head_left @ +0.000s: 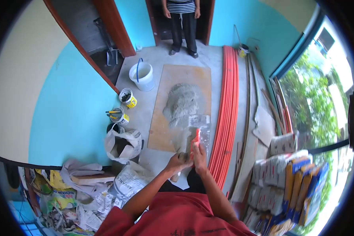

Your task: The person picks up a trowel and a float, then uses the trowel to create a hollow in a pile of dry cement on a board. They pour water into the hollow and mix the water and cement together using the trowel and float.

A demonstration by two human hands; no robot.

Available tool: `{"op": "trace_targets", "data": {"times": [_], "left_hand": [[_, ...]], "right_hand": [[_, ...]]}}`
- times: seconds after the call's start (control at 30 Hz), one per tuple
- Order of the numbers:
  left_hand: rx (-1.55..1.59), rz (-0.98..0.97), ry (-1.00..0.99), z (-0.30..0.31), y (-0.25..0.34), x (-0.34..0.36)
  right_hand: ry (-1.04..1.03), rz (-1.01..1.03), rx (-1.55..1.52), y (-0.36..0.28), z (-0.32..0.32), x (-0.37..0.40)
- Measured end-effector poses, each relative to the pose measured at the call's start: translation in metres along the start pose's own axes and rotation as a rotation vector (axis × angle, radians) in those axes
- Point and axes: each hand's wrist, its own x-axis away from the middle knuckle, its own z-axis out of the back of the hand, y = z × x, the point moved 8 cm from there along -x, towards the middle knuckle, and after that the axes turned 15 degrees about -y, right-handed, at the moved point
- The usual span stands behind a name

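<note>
My right hand [200,156] is closed around the orange handle of a plastering trowel [200,120], whose flat rectangular metal blade points away from me. Close beside it, my left hand [179,162] has its fingers curled in near the handle's lower end; what it grips there is hidden. Just beyond the blade, a heap of grey powder or mortar mix [183,99] lies on a brown board [159,131] on the floor. Some grey residue is smeared over the board's nearer part.
A white bucket [146,80], small tubs [128,98] and an open sack [135,137] stand left. Orange pipes [227,98] run along the right, with stacked bags [269,171] nearer. Another person [181,19] stands in the doorway. A shovel [106,43] leans far left.
</note>
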Motion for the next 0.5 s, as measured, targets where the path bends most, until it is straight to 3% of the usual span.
{"op": "trace_targets", "data": {"times": [0.07, 0.17, 0.3, 0.4, 0.43, 0.5], "left_hand": [[-0.164, -0.112, 0.102, 0.022, 0.020, -0.019], [0.055, -0.094, 0.191, 0.052, 0.037, -0.040], [0.216, 0.123, 0.342, 0.102, 0.025, -0.077], [0.291, -0.083, 0.524, 0.135, 0.025, -0.116], [0.601, -0.130, 0.471, 0.133, 0.009, -0.132], [0.692, -0.079, 0.509, 0.141, 0.002, -0.152]], "right_hand": [[-0.077, -0.137, 0.036, -0.009, -0.009, -0.038], [-0.300, -0.213, 0.141, -0.015, -0.035, -0.090], [-0.740, -0.315, 0.215, -0.029, -0.069, -0.158], [-0.897, -0.220, 0.329, -0.034, -0.089, -0.211], [-1.037, -0.313, 0.274, -0.027, -0.093, -0.219], [-1.261, -0.449, 0.188, -0.019, -0.100, -0.237]]}}
